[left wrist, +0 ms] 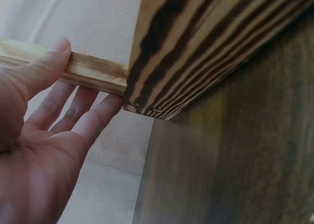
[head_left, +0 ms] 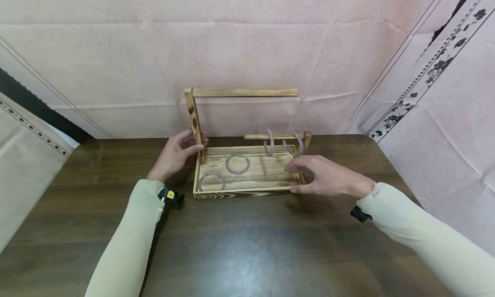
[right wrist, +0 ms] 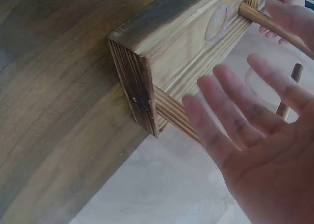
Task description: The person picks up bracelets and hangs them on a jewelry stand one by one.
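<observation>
A shallow wooden tray (head_left: 247, 194) sits on the counter (head_left: 239, 245), close to its far edge, with two pale translucent rings lying flat in it, one ring near the middle (head_left: 237, 172) and the other ring in the near left corner (head_left: 223, 182); a tall post (head_left: 193, 116) rises from the left end of the tray and bears a long bar (head_left: 245, 93) that reaches to the right; a shorter post (head_left: 307, 139) stands at the right end, with a lower bar (head_left: 255, 137) that runs left, and two more rings hang on that bar, one (head_left: 272, 142) to the left of the other (head_left: 300, 145); the left hand (head_left: 179, 153) grips the tall post low down, its thumb in front and its fingers behind; the right hand (head_left: 322, 174) is at the tray's right end, its fingers extended and spread, though whether they touch the wood is hard to tell; both arms wear pale sleeves (head_left: 127, 232), with a small black device (head_left: 175, 197) at the left wrist; pale patterned cloth (head_left: 232, 52) hangs beyond the counter.
</observation>
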Motion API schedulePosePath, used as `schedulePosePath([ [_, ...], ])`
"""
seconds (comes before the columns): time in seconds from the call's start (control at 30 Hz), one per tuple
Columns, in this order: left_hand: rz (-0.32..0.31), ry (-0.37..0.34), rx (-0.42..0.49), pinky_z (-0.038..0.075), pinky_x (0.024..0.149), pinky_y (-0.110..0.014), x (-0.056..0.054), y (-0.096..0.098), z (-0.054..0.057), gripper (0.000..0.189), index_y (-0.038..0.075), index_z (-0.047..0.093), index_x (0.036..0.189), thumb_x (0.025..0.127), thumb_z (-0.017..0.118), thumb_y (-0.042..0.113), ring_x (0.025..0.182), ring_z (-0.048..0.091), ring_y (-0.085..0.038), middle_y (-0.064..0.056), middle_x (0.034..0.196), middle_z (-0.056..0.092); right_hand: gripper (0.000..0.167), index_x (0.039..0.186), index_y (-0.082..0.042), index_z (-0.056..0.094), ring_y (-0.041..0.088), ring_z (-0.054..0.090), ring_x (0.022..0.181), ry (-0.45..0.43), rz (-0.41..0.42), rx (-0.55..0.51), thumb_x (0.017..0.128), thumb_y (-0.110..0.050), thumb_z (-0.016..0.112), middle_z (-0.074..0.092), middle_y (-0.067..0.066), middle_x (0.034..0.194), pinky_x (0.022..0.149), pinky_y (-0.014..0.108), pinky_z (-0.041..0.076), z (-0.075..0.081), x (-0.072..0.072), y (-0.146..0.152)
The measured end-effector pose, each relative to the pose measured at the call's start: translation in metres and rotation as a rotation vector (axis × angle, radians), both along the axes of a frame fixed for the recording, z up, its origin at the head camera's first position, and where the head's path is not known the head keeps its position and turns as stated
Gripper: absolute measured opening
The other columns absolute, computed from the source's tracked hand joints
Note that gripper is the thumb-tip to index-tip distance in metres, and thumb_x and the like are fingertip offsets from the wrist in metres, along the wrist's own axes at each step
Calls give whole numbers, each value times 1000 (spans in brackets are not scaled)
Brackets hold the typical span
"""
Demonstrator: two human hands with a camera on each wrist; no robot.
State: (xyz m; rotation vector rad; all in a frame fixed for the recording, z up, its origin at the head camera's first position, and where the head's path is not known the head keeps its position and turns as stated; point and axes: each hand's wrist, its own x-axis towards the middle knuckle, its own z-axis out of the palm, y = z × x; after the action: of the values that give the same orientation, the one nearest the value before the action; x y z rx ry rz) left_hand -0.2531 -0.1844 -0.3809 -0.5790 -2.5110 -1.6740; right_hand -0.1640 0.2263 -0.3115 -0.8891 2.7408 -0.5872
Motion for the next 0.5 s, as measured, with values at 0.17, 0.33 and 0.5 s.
schedulePosePath([
  [0.17,23,1,-29,52,88,-21,1,0,2,27,10,67,124,98,69,16,106,66,-18,-11,119,73,46,130,-19,64,20,67,114,30,69,10,89,-35,80,69,-3,121,99,49,55,5,-2,-7],
  [0.33,50,-25,-39,51,90,-24,0,-1,1,27,13,69,123,97,71,21,105,66,-17,-7,118,74,43,130,-19,64,16,66,110,48,114,41,91,-34,78,68,-5,120,95,44,56,8,-4,-17],
  [0.5,62,-69,5,53,92,-21,-1,-5,-3,33,10,69,124,95,74,23,108,69,-12,-7,122,75,38,128,-18,66,16,66,108,71,171,40,93,-31,76,70,-4,120,94,41,56,12,-6,-28],
])
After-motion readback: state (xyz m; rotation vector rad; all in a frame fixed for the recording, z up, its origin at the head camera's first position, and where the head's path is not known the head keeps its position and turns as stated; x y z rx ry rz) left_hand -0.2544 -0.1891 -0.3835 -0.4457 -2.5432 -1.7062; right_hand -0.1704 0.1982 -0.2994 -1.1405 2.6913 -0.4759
